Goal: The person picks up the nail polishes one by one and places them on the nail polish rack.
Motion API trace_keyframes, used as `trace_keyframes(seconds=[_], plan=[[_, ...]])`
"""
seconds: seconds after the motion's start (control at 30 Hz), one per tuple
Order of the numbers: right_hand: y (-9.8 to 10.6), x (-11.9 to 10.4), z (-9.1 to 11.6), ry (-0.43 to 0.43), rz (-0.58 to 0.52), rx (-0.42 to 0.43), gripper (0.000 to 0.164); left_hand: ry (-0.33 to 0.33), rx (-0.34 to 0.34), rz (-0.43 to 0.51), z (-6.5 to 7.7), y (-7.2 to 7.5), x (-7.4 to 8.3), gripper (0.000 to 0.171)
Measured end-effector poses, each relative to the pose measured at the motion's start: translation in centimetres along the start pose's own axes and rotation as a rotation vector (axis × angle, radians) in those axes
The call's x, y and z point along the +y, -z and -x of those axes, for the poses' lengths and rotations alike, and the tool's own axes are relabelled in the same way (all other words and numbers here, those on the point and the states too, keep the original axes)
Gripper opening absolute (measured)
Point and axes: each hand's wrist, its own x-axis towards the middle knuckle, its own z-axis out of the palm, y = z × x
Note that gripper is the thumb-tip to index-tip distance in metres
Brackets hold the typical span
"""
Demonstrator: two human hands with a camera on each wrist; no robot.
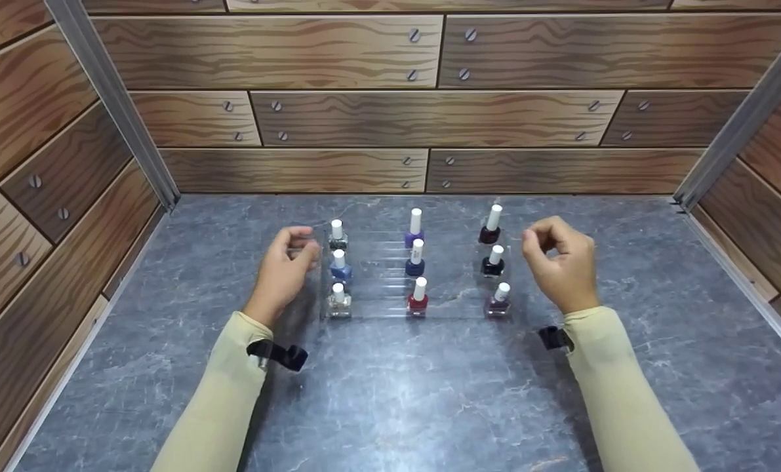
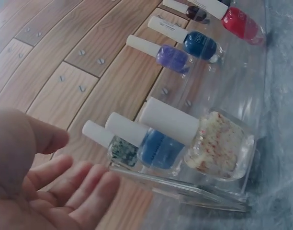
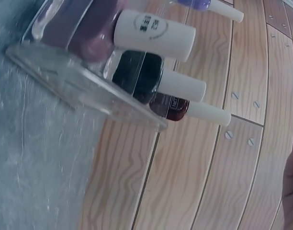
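A clear stepped stand (image 2: 185, 189) holds several white-capped nail polish bottles in three columns. Its left column has a dark glitter bottle (image 1: 338, 242), a light blue one (image 1: 341, 269) and a clear flecked one (image 2: 218, 146). Purple (image 2: 173, 58), dark blue (image 1: 415, 266) and red (image 1: 418, 303) bottles fill the middle. At right are dark red (image 1: 490, 234), black (image 1: 493, 266) and mauve (image 3: 94, 33) bottles. My left hand (image 1: 284, 272) hovers beside the stand's left end, fingers loosely bent, holding nothing. Off the right end, my right hand (image 1: 562, 265) has loosely curled fingers, nothing visible in them.
The stand is on a grey marble-patterned table (image 1: 390, 393). Wood-patterned panels (image 1: 338, 52) rise behind and at both sides, with grey metal posts (image 1: 111, 98) at the back corners. Black straps (image 1: 288, 356) hang from both wrists.
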Motion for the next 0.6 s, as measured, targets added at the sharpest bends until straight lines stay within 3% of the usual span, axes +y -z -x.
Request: trace_keyframes(seconds=[0.27,0.43,0.6], plan=[[0.6,0.7,0.0,0.014,0.128,0.005,0.004,-0.144,0.172,0.053,-0.7,-0.6,0.8,0.034],[0.6,1.5,0.4,-0.003,0.233,-0.032,0.011,-0.213,0.175,-0.113,-0.9,0.0,0.6,0.046],[0.7,2.0,0.3,-0.092,0.339,-0.113,0.030,-0.256,0.183,-0.386,-1.0,0.7,0.3,0.055]])
